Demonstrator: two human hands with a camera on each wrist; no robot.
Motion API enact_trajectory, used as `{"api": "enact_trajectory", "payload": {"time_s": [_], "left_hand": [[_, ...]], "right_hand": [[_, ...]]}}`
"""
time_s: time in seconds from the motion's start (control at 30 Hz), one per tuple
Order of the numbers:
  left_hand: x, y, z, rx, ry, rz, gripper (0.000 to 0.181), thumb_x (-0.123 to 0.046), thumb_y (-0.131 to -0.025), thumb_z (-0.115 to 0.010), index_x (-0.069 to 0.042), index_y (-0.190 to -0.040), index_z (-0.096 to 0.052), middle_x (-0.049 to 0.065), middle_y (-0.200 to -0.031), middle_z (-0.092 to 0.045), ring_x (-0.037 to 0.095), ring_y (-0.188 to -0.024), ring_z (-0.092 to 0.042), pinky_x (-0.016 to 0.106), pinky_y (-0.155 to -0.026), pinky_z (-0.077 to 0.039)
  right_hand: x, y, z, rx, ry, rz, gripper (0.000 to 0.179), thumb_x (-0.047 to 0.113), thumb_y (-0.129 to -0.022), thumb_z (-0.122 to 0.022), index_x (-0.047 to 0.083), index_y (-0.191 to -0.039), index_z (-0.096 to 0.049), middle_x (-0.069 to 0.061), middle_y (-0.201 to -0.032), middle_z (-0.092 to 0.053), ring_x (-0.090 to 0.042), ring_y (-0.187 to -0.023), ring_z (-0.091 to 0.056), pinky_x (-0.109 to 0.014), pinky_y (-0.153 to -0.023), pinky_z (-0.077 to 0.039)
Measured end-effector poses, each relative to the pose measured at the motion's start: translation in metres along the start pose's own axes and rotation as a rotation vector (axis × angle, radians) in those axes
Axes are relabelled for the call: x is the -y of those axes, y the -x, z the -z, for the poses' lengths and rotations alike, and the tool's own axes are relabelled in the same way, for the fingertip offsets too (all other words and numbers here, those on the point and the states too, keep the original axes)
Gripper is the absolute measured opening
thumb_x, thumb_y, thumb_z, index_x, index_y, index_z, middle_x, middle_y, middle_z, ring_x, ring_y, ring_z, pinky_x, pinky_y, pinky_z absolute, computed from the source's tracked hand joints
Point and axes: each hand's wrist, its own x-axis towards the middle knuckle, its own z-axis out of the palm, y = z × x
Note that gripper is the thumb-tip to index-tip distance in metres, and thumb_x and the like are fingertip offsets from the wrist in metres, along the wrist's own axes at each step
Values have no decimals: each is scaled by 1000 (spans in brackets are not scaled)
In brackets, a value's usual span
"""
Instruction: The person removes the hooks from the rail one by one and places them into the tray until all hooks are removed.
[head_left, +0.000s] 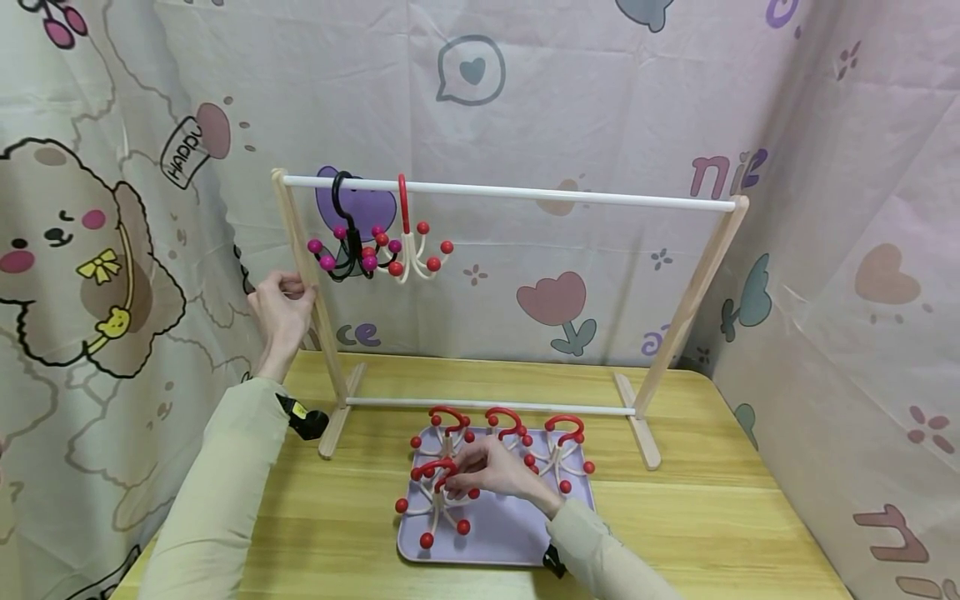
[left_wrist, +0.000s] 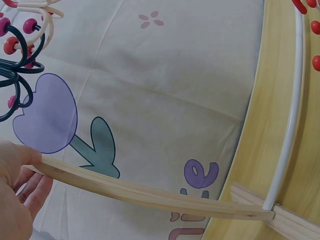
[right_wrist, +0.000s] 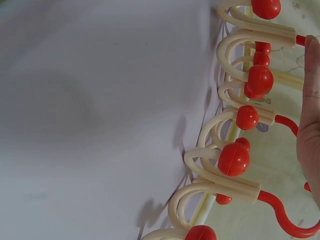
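Note:
My left hand (head_left: 283, 308) pinches the left wooden post (head_left: 327, 342) of a rack, thumb on one side and fingers on the other. On the rack's white top rail (head_left: 540, 194) hang a black claw hanger (head_left: 351, 246) with pink balls and a beige claw hanger (head_left: 408, 250) with a red hook. Over a lilac tray (head_left: 510, 533), my right hand (head_left: 498, 468) pinches the red hook of the front-left beige claw hanger (head_left: 437, 508), which stands upright on its arms. The right wrist view shows one finger (right_wrist: 312, 90) against that hook; the other fingertips are hidden.
Three more beige claw hangers stand along the tray's back: left (head_left: 448, 447), middle (head_left: 510, 425) and right (head_left: 557, 456). Behind the tray runs the rack's lower white rail (head_left: 487, 406), with wooden feet (head_left: 637, 421) on the table (head_left: 720, 517). Printed curtains (head_left: 525, 108) surround the table.

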Motion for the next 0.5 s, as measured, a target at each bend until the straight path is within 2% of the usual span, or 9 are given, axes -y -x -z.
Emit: {"api": "enact_trajectory", "payload": {"time_s": [0.27,0.5], "left_hand": [[0,0,0,0,-15,-14,23,-8,-90,-69,4,-109,-70,23,-103,-76,-21,-63,-40,17,-80,-37],[0,0,1,0,-14,-19,23,-8,-90,-69,5,-109,-69,23,-102,-76,-21,-62,-40,16,-76,-36]], "right_hand": [[-2,1,1,-17,55,23,16,5,-92,-69,-7,-103,-72,-29,-94,-75,-40,-80,-75,-50,-72,-61],[-2,0,1,-12,79,52,15,7,-93,-69,-6,-99,-72,-27,-92,-76,-35,-79,-76,-45,-70,-62]]}}
